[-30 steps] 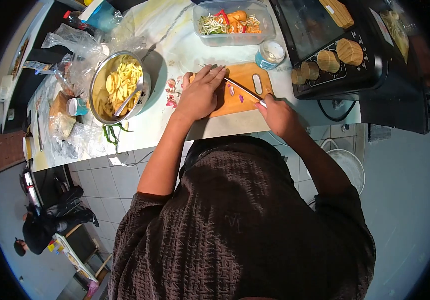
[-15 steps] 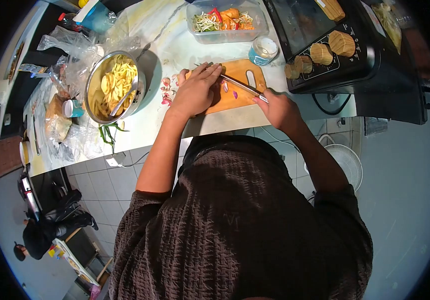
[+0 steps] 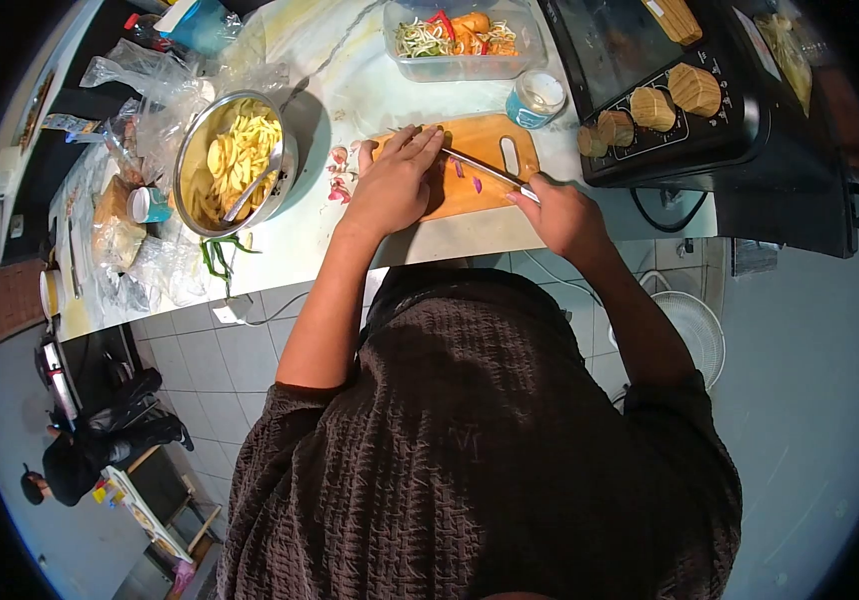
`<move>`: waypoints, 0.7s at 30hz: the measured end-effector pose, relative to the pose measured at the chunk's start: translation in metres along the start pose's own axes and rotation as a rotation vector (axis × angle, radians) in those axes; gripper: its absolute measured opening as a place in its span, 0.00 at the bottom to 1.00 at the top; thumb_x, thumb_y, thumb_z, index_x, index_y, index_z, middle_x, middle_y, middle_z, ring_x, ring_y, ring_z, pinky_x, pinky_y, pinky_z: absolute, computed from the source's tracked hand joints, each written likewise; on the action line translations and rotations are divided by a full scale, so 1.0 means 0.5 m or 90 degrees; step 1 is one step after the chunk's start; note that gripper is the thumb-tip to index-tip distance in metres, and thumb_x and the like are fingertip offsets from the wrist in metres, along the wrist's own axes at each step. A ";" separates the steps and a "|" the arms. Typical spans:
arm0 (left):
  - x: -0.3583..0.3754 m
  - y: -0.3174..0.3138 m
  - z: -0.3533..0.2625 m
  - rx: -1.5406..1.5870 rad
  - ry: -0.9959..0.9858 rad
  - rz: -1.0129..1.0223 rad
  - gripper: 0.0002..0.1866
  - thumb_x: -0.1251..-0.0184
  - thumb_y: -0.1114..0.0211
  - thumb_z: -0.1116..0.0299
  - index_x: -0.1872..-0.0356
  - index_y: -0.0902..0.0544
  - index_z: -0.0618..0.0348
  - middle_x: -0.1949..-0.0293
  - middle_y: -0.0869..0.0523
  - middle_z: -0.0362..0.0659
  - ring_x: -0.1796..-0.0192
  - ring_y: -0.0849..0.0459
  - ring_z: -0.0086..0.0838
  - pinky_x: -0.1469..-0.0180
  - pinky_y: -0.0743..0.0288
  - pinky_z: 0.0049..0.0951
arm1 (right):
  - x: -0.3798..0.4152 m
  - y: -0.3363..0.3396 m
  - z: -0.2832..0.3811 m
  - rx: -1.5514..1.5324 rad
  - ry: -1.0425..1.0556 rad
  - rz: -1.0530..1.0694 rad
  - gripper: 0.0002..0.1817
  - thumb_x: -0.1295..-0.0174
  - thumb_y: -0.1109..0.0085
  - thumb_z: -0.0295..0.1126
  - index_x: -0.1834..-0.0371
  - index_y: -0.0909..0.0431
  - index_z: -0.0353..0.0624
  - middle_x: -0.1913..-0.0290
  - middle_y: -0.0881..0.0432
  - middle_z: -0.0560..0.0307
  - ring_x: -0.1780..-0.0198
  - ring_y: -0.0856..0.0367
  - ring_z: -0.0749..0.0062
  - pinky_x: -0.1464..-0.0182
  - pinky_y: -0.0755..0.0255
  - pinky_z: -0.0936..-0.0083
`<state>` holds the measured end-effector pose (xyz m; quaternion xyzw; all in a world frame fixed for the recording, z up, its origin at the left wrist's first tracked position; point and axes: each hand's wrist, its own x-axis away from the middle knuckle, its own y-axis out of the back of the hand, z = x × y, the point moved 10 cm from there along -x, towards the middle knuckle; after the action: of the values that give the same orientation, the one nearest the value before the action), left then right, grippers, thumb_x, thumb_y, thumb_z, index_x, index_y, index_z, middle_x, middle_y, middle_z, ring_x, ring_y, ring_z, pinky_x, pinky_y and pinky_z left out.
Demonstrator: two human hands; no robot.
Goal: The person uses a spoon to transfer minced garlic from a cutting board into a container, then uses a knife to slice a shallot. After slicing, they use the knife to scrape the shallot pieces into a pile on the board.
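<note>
A wooden cutting board [image 3: 495,190] lies near the counter's front edge, with small purple shallot pieces [image 3: 478,185] on it. My right hand [image 3: 565,215] is closed around the handle of a knife [image 3: 490,172], whose blade slants up-left across the board. My left hand [image 3: 395,190] is bent over the board's left part, its fingertips by the blade's far end; whatever lies under them is hidden. Reddish-white peels [image 3: 340,175] are scattered just left of that hand. Further left, a metal pot [image 3: 182,185] holds yellow cut strips [image 3: 243,150] and a spoon [image 3: 253,190].
A clear plastic container [image 3: 465,68] of sprouts and orange pieces stands behind the board. Beside it is a small jar [image 3: 535,98]. A black oven [image 3: 640,165] with wooden knobs bounds the right. Green chilies [image 3: 216,258] and plastic bags [image 3: 165,275] lie left. Another person [image 3: 75,465] is far off, lower left.
The view has shifted slightly, moving the countertop things a little. Both hands and the knife keep nearly the same place on the board; the shallot pieces lie slightly differently by the blade.
</note>
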<state>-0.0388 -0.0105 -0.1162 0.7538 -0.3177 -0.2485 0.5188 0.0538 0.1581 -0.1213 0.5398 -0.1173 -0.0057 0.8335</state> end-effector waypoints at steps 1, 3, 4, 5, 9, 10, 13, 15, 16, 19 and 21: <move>0.001 0.000 -0.001 -0.009 0.001 0.004 0.38 0.44 0.44 0.78 0.26 0.32 0.51 0.27 0.29 0.40 0.24 0.35 0.37 0.29 0.49 0.59 | 0.000 0.000 0.000 -0.003 0.005 -0.004 0.21 0.29 0.44 0.49 0.60 0.25 0.39 0.73 0.17 0.38 0.65 0.16 0.40 0.62 0.24 0.51; 0.002 0.003 -0.002 -0.009 0.004 0.006 0.38 0.45 0.44 0.78 0.26 0.32 0.51 0.26 0.29 0.40 0.24 0.35 0.37 0.29 0.49 0.59 | -0.001 0.000 0.001 -0.007 0.008 -0.010 0.21 0.29 0.44 0.49 0.60 0.25 0.39 0.72 0.17 0.38 0.65 0.16 0.40 0.62 0.24 0.51; 0.002 0.001 -0.002 -0.008 0.007 0.009 0.39 0.46 0.43 0.78 0.26 0.32 0.50 0.26 0.30 0.39 0.24 0.36 0.37 0.29 0.49 0.59 | -0.003 -0.005 -0.002 -0.003 -0.006 0.008 0.21 0.29 0.43 0.49 0.60 0.25 0.39 0.72 0.17 0.38 0.64 0.16 0.40 0.61 0.23 0.51; 0.002 -0.002 -0.002 -0.007 0.006 0.010 0.39 0.46 0.43 0.78 0.26 0.32 0.50 0.26 0.30 0.39 0.24 0.36 0.37 0.29 0.49 0.59 | -0.003 -0.011 -0.006 0.002 -0.020 0.026 0.20 0.29 0.43 0.49 0.60 0.24 0.39 0.71 0.17 0.38 0.64 0.16 0.40 0.60 0.23 0.51; 0.005 0.000 -0.007 -0.005 0.009 0.007 0.37 0.43 0.43 0.77 0.26 0.32 0.51 0.26 0.29 0.40 0.24 0.36 0.37 0.29 0.49 0.62 | -0.004 -0.021 -0.008 -0.010 -0.022 0.030 0.20 0.29 0.43 0.48 0.60 0.24 0.38 0.70 0.17 0.36 0.63 0.16 0.39 0.59 0.24 0.49; 0.006 0.004 -0.010 -0.013 0.007 0.002 0.34 0.40 0.43 0.76 0.27 0.31 0.51 0.27 0.29 0.40 0.24 0.35 0.38 0.29 0.48 0.64 | -0.006 -0.025 -0.012 -0.012 -0.023 0.029 0.20 0.29 0.42 0.48 0.60 0.25 0.38 0.69 0.17 0.35 0.62 0.16 0.38 0.58 0.24 0.49; 0.007 0.006 -0.010 -0.012 -0.003 -0.012 0.33 0.37 0.44 0.75 0.27 0.31 0.51 0.26 0.29 0.39 0.24 0.36 0.37 0.29 0.47 0.64 | -0.012 -0.038 -0.019 -0.001 -0.038 0.055 0.21 0.29 0.43 0.50 0.58 0.25 0.38 0.68 0.16 0.36 0.60 0.15 0.39 0.56 0.23 0.50; 0.007 0.008 -0.010 -0.018 0.002 -0.011 0.33 0.36 0.44 0.74 0.27 0.31 0.50 0.26 0.29 0.39 0.24 0.35 0.37 0.29 0.47 0.64 | -0.017 -0.044 -0.020 0.019 -0.053 0.078 0.22 0.29 0.44 0.52 0.56 0.24 0.39 0.66 0.15 0.38 0.58 0.14 0.41 0.55 0.22 0.51; 0.008 0.008 -0.010 -0.022 0.009 -0.011 0.32 0.36 0.44 0.74 0.27 0.31 0.50 0.26 0.29 0.39 0.24 0.35 0.37 0.29 0.47 0.64 | -0.018 -0.042 -0.017 0.019 -0.056 0.067 0.22 0.29 0.43 0.52 0.57 0.24 0.40 0.67 0.15 0.38 0.59 0.14 0.40 0.55 0.22 0.51; 0.008 0.009 -0.007 -0.009 -0.005 -0.032 0.34 0.38 0.43 0.75 0.27 0.30 0.50 0.27 0.28 0.39 0.24 0.35 0.37 0.30 0.47 0.63 | -0.009 -0.049 -0.028 0.021 -0.038 0.045 0.22 0.30 0.43 0.52 0.58 0.23 0.40 0.68 0.15 0.38 0.60 0.14 0.40 0.56 0.22 0.51; 0.008 0.008 -0.016 -0.015 -0.009 -0.026 0.34 0.40 0.42 0.76 0.27 0.30 0.51 0.28 0.28 0.39 0.25 0.34 0.37 0.30 0.47 0.62 | -0.010 -0.041 -0.035 0.016 -0.014 0.030 0.22 0.30 0.43 0.52 0.58 0.23 0.40 0.68 0.15 0.38 0.61 0.14 0.41 0.57 0.22 0.51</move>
<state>-0.0313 -0.0096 -0.1100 0.7523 -0.3028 -0.2678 0.5202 0.0546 0.1659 -0.1476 0.5472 -0.1391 0.0096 0.8253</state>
